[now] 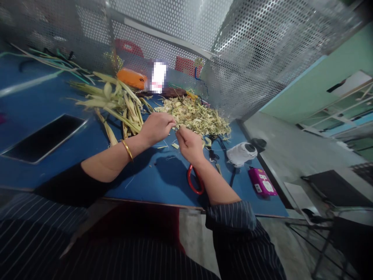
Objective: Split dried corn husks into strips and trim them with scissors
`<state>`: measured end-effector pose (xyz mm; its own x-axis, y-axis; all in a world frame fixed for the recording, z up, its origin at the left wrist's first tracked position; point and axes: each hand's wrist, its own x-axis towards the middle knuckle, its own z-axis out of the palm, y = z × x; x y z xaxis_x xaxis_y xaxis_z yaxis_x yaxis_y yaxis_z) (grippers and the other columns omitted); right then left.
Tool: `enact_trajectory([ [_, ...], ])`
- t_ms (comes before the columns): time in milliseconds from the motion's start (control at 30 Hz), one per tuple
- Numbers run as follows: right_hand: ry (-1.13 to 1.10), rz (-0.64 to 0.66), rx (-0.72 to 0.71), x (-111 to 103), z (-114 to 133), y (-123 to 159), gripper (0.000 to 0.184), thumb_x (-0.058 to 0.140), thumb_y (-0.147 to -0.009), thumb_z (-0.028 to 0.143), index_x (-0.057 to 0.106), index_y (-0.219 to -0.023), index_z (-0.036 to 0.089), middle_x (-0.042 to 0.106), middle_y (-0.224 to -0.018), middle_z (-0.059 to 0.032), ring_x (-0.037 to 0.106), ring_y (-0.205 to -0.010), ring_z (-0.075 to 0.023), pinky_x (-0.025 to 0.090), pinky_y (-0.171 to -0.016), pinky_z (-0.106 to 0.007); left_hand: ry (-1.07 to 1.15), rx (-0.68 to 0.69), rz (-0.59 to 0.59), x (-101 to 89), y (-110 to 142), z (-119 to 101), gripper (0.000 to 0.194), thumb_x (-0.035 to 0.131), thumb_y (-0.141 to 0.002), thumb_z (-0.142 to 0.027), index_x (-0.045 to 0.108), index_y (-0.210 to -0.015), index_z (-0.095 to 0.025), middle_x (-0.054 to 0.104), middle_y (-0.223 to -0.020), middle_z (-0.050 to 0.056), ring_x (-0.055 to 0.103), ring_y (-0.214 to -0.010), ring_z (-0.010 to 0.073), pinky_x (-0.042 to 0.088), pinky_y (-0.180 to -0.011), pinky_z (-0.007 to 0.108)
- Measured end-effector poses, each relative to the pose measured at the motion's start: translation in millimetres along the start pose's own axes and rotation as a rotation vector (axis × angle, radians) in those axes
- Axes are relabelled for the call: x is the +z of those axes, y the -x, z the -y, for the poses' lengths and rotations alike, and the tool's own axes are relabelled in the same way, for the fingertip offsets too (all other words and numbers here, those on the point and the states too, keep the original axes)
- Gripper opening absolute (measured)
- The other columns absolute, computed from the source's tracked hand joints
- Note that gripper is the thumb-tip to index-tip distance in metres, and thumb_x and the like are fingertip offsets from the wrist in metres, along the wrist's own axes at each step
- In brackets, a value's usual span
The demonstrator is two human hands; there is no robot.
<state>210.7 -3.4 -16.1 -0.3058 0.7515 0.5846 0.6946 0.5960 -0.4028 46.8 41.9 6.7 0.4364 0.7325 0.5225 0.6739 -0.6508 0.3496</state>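
Observation:
My left hand [157, 127], with a gold bangle at the wrist, is closed in a pinch above the blue table. Close to its right, my right hand [189, 144] is closed too, its fingers curled inward. Whatever lies between the fingertips is too small to make out. Behind both hands spreads a heap of dry, pale green-yellow plant scraps [201, 116]. Left of my left hand lies a bunch of long corn-husk-like leaves [128, 112]. A red scissor-like handle [190, 182] rests under my right forearm. Fine white threads lie on the table below the hands.
A white thread spool [241, 154] and a purple packet [262, 182] sit at the right. A dark flat device [45, 138] lies at left. An orange pouch [132, 79] and a lit screen [159, 77] stand before a perforated metal panel [163, 41]. Chairs [338, 188] are at right.

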Motion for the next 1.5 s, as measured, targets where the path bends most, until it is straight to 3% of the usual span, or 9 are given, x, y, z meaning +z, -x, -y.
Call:
enact_trajectory([
  [200, 0.086, 0.006, -0.028, -12, -5, -4, 0.023, 0.045, -0.094, 0.026, 0.05, -0.071, 0.021, 0.053, -0.071, -0.0022, 0.048, -0.068, -0.0148, 0.034, -0.063, -0.027, -0.312, 0.157, 0.193, -2.7, 2, -2, 0.028, 0.044, -0.086, -0.014, 0.072, -0.085, -0.01, 0.071, -0.086, 0.014, 0.066, -0.082, 0.0254, 0.045, -0.07, 0.033],
  [367, -0.33, 0.007, 0.271, -20, -26, -10, 0.023, 0.062, -0.083, 0.033, 0.057, -0.066, 0.019, 0.044, -0.058, 0.0033, 0.041, -0.057, -0.0109, 0.032, -0.056, -0.026, 0.112, 0.279, 0.431, -10.7, -2, 1, 0.022, 0.053, -0.083, -0.017, 0.075, -0.086, -0.018, 0.073, -0.08, 0.004, 0.064, -0.074, 0.0148, 0.043, -0.069, 0.024],
  [533, -0.77, 0.024, 0.536, -5, -33, -10, 0.026, 0.065, -0.077, 0.043, 0.059, -0.069, 0.019, 0.043, -0.053, 0.0059, 0.035, -0.047, -0.0083, 0.033, -0.05, -0.025, 0.393, 0.024, 0.146, -12.3, -6, 0, 0.021, 0.057, -0.082, -0.026, 0.074, -0.077, -0.015, 0.066, -0.062, 0.0, 0.057, -0.059, 0.0117, 0.038, -0.058, 0.023],
  [667, -0.467, -0.014, 0.374, 6, -19, -3, 0.025, 0.055, -0.086, 0.04, 0.055, -0.069, 0.02, 0.045, -0.056, 0.0039, 0.041, -0.052, -0.0108, 0.035, -0.055, -0.026, 0.263, -0.075, -0.042, -5.5, -6, 5, 0.022, 0.057, -0.082, -0.026, 0.074, -0.074, -0.015, 0.066, -0.062, 0.001, 0.057, -0.06, 0.0133, 0.038, -0.059, 0.025],
  [800, -0.039, -0.043, 0.051, -2, -5, 1, 0.026, 0.045, -0.093, 0.03, 0.051, -0.071, 0.021, 0.055, -0.072, -0.0025, 0.05, -0.069, -0.0149, 0.037, -0.066, -0.028, -0.009, 0.038, 0.002, -1.0, -2, 6, 0.026, 0.051, -0.086, -0.022, 0.074, -0.083, -0.014, 0.072, -0.081, 0.009, 0.063, -0.077, 0.0205, 0.043, -0.069, 0.03],
  [900, 0.027, -0.035, 0.019, -14, -7, -2, 0.023, 0.047, -0.092, 0.028, 0.054, -0.072, 0.021, 0.054, -0.072, -0.0029, 0.049, -0.07, -0.0154, 0.035, -0.066, -0.029, -0.125, 0.181, 0.191, -2.5, 0, 4, 0.026, 0.049, -0.085, -0.019, 0.075, -0.085, -0.015, 0.073, -0.086, 0.01, 0.064, -0.08, 0.0215, 0.044, -0.07, 0.031],
  [1033, -0.331, 0.008, 0.254, -21, -24, -8, 0.021, 0.061, -0.083, 0.032, 0.058, -0.066, 0.02, 0.048, -0.06, 0.0019, 0.044, -0.059, -0.0123, 0.035, -0.059, -0.027, 0.188, 0.269, 0.357, -9.7, -2, 2, 0.021, 0.055, -0.082, -0.02, 0.075, -0.085, -0.02, 0.074, -0.081, 0.003, 0.065, -0.075, 0.0149, 0.044, -0.07, 0.024],
  [1233, -0.955, 0.034, 0.602, 1, -28, -7, 0.022, 0.066, -0.075, 0.04, 0.06, -0.069, 0.019, 0.048, -0.057, 0.0058, 0.03, -0.043, -0.0059, 0.036, -0.051, -0.025, 0.34, 0.026, 0.043, -13.5, -5, 0, 0.021, 0.057, -0.082, -0.026, 0.074, -0.077, -0.015, 0.067, -0.063, 0.001, 0.059, -0.061, 0.0126, 0.039, -0.06, 0.023],
  [1500, -0.154, -0.07, 0.097, -4, 0, 1, 0.026, 0.048, -0.091, 0.03, 0.051, -0.067, 0.02, 0.052, -0.066, -0.0005, 0.046, -0.064, -0.0134, 0.036, -0.064, -0.028, 0.043, 0.039, -0.005, -2.7, -2, 4, 0.022, 0.055, -0.084, -0.022, 0.075, -0.082, -0.015, 0.074, -0.081, 0.007, 0.066, -0.078, 0.0198, 0.044, -0.07, 0.029],
])
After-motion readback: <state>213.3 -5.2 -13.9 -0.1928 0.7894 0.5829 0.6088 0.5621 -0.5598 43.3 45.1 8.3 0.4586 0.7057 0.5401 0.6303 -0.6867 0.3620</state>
